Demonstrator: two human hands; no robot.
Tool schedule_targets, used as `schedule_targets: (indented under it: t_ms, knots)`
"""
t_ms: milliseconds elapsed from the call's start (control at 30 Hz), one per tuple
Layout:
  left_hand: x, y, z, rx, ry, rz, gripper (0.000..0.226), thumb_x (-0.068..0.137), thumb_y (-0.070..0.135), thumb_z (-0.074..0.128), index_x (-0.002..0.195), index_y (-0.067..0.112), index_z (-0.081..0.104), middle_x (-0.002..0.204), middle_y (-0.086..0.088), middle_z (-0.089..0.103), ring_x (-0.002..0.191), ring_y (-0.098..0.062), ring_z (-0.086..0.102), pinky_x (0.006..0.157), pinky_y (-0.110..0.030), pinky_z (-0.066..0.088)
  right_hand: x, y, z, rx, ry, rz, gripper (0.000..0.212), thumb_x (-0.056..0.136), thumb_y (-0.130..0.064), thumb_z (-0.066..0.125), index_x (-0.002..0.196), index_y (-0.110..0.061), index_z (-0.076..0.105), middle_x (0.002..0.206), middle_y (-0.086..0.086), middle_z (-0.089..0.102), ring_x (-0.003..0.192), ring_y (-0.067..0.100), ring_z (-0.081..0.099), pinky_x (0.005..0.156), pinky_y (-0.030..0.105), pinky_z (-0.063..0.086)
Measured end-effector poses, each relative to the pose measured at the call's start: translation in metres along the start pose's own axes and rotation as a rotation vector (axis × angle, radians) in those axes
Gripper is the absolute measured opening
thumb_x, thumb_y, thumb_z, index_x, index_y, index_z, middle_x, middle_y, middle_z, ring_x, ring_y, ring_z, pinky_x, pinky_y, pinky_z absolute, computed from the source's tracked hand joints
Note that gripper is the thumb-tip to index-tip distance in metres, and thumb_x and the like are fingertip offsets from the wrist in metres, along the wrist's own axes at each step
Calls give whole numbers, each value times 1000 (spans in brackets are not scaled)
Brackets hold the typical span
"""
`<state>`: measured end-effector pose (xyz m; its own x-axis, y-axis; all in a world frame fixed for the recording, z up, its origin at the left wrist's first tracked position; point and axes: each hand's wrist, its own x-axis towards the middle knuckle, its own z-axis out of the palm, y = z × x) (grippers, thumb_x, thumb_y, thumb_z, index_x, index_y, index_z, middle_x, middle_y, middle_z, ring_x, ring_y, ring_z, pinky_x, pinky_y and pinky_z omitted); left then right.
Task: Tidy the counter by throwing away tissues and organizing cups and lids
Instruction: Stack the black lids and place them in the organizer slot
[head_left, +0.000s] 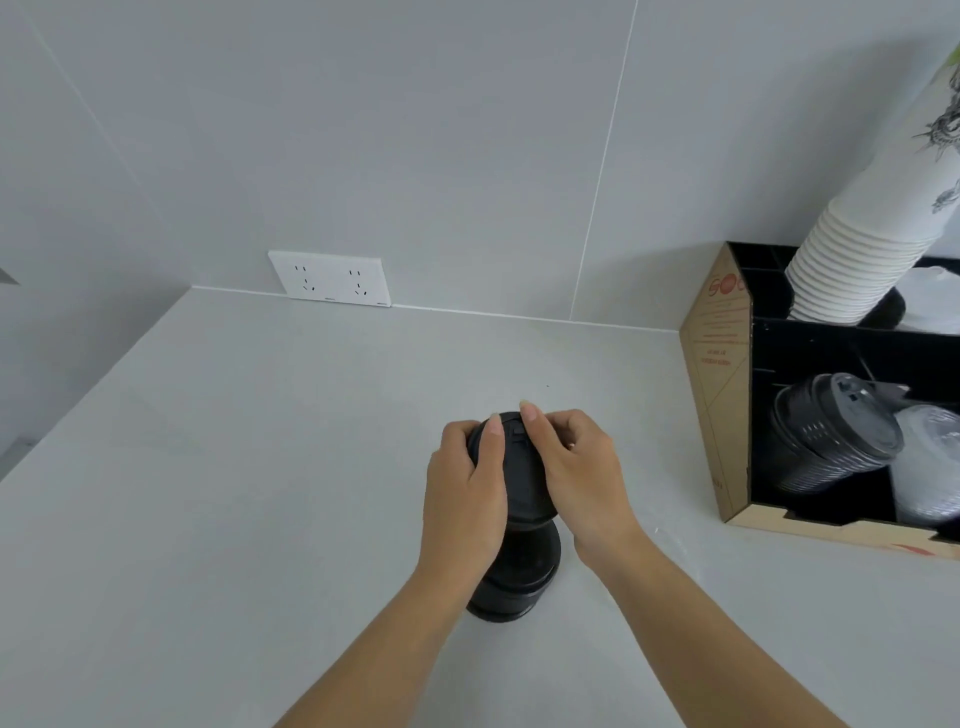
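Note:
A stack of black lids (519, 571) stands on the grey counter (260, 467) in the middle of the view. My left hand (465, 493) grips the top of the stack from the left. My right hand (576, 467) grips it from the right, fingertips on the uppermost lid. The hands hide most of the upper lids. At the right, a cardboard organizer box (727, 374) holds another stack of black lids (826, 441) lying on its side, clear lids (930, 462) beside them, and a tall leaning stack of white paper cups (872, 218).
A white double wall socket (331, 279) sits on the tiled wall just above the counter's back edge. The counter meets the walls at the back and at the left.

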<state>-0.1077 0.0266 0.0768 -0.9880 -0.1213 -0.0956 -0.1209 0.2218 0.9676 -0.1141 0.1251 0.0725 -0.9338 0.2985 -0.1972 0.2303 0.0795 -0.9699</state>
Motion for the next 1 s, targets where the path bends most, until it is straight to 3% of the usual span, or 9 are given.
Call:
schedule_targets:
  t_ms: [133,233,467,600,700,1000]
  knots:
    - [-10,-27,6,41,43,-55,31,89,49,38,96,23,55,98,4,62,96,-15,58,86,-38,49,-9,20,2,-21,-9,60,32,88,-44,56,92,-13,61,87,-2,64,80,12,60,70,24,47]
    - [-14,-43,10,88,92,-107,27,92,41,40,95,22,58,98,4,62,100,-20,56,91,-45,46,-12,35,5,-35,-14,97,31,88,-43,56,92,-12,61,86,-3,63,80,11,59,70,23,45]
    - [-21,-63,14,29,47,-205,26,92,41,41,96,23,59,98,7,63,97,-14,58,88,-37,48,-12,61,7,-31,-57,192,30,89,-42,57,90,-12,61,86,-1,63,80,12,58,68,24,44]
    - [-21,-66,11,-28,-1,-211,14,94,34,45,95,28,58,98,11,64,96,-8,59,86,-31,48,-11,66,8,22,-95,201,18,89,-37,58,89,-20,65,90,-7,67,87,7,62,72,22,46]
    - [-21,-70,9,-83,13,-210,12,93,30,49,98,27,60,100,10,65,97,-7,60,85,-28,49,-13,69,10,113,-117,196,14,89,-31,60,86,-23,70,86,-9,71,82,3,64,70,18,46]
    - [-23,-81,13,-202,91,-179,12,91,17,55,94,22,65,94,4,69,89,-11,65,78,-29,53,-17,84,13,247,-125,130,9,86,-22,63,86,-18,72,86,2,73,83,15,68,69,25,53]
